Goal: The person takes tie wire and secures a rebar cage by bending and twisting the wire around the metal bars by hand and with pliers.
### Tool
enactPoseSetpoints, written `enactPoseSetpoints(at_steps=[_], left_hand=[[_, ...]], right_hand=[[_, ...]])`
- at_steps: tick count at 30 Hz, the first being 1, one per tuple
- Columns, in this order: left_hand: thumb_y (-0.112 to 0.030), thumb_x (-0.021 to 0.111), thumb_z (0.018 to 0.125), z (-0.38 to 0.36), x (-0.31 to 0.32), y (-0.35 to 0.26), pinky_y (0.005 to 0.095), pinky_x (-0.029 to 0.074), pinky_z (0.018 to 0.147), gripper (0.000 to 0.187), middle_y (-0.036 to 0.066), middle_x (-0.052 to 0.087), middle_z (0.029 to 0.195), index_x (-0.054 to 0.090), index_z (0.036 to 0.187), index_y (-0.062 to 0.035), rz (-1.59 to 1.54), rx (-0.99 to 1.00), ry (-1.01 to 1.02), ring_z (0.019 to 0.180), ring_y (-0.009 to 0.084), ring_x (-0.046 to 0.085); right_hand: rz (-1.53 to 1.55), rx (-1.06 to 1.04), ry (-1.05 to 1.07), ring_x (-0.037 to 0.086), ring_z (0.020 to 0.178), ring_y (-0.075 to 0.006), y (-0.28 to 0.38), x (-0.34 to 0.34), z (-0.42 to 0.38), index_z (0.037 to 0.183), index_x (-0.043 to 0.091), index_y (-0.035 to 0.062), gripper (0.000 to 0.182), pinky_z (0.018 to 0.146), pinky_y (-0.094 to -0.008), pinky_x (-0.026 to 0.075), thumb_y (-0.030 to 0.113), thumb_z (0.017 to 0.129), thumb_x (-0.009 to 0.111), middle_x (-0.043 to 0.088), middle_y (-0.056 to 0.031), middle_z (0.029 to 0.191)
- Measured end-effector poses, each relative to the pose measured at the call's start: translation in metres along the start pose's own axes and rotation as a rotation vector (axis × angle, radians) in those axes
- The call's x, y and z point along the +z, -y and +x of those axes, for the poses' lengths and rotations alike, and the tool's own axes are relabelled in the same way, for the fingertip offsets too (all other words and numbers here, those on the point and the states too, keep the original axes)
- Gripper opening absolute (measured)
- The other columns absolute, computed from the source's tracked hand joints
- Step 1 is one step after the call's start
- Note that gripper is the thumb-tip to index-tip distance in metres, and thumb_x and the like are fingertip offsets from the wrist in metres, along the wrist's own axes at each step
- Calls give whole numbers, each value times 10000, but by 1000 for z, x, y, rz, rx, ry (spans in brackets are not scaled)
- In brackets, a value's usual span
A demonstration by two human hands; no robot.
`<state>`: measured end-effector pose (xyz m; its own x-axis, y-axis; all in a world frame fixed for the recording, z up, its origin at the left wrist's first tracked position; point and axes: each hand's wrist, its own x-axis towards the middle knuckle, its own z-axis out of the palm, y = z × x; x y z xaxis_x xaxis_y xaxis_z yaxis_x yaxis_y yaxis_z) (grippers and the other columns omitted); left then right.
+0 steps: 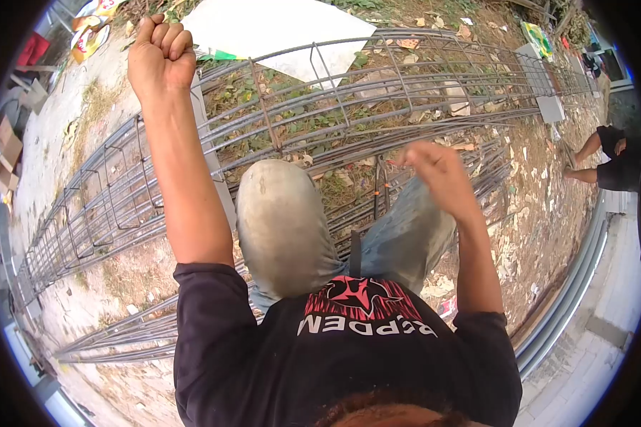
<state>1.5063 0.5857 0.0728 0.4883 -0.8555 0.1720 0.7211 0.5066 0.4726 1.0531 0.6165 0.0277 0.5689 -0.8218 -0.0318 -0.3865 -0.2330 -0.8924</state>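
My left hand [162,57] is raised at the upper left, over the near end of a white sheet [263,28], its fingers curled into a fist; anything inside it is too small to name. Bent fingers pressed together form my right hand [438,174], above my right knee; what they may pinch is blurred. A long rebar cage [342,117] with square stirrups runs across in front of my knees. Between my legs a dark tool with orange marks [377,192] rests among the bars, touched by neither hand.
Loose rebars [128,331] lie at the lower left. Grey pipes [566,306] run along the right edge beside a pale block wall [619,267]. Another person in dark clothes [619,171] is at the far right. Cardboard boxes [8,146] stand at the far left.
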Motion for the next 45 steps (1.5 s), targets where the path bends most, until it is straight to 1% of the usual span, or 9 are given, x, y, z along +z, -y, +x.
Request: enactPoseSetpoints(at_steps=[1,4,7,10,14,19,25,37,45], left_hand=[[-174,476,1110,-1,5,2,249,210,435,228,-47,276,618,510,965,-2,54,22,-31,502,72,223],[-177,476,1111,1,6,3,245,206,433,231,-45,278,616,516,963,-3,178,-48,9,503,69,221],[-226,536,1094,18,3,40,220,251,449,243,-43,350,632,565,951,-31,625,-215,-4,520,62,294],[-271,561,1079,17,5,109,246,460,599,261,3,621,796,624,1085,-18,1199,-331,-21,656,87,532],[-336,592,1013,55,-39,189,419,538,851,370,186,764,1045,760,1046,-8,1982,-177,350,930,295,712],[-338,593,987,73,-89,241,427,530,858,379,199,755,947,771,980,-4,2055,-165,369,906,339,703],[-355,629,992,66,-89,239,452,539,822,341,177,751,866,789,945,-58,1981,-180,279,864,338,712],[-341,639,988,68,-97,257,393,542,754,322,141,759,818,806,909,-78,1898,-99,186,779,269,717],[-366,661,981,47,-88,248,389,545,743,274,119,759,821,818,981,-141,1788,60,189,763,253,717]], right_hand=[[149,19,351,614,725,-95,-5,18,-18,1071,740,9,320,672,-278,486,278,1075,567,688,-23,787],[230,330,649,629,792,-92,32,25,-30,1107,745,14,315,695,-295,504,279,1066,581,701,-31,841],[250,9,-37,630,733,-90,-34,35,-4,1137,745,0,342,658,-270,521,298,1058,597,705,-48,873],[477,385,-93,687,870,-155,-69,36,29,1246,683,-17,429,741,-307,576,359,1057,601,722,-85,956],[890,610,-89,693,1065,-282,-93,98,53,1391,534,-79,635,824,-390,627,441,1037,618,679,-206,1190],[929,521,-168,615,1253,-375,-100,117,61,1471,416,-136,784,930,-441,621,474,1024,624,569,-302,1369],[874,595,-136,651,1205,-338,-109,123,79,1461,438,-119,829,971,-414,602,520,987,668,597,-279,1342],[597,507,-196,699,926,-192,-123,140,87,1241,656,-99,685,784,-351,569,540,995,644,722,-136,1005],[602,583,-41,715,1014,-277,-100,107,74,1373,561,-75,706,779,-397,654,522,1004,631,680,-213,1209]])
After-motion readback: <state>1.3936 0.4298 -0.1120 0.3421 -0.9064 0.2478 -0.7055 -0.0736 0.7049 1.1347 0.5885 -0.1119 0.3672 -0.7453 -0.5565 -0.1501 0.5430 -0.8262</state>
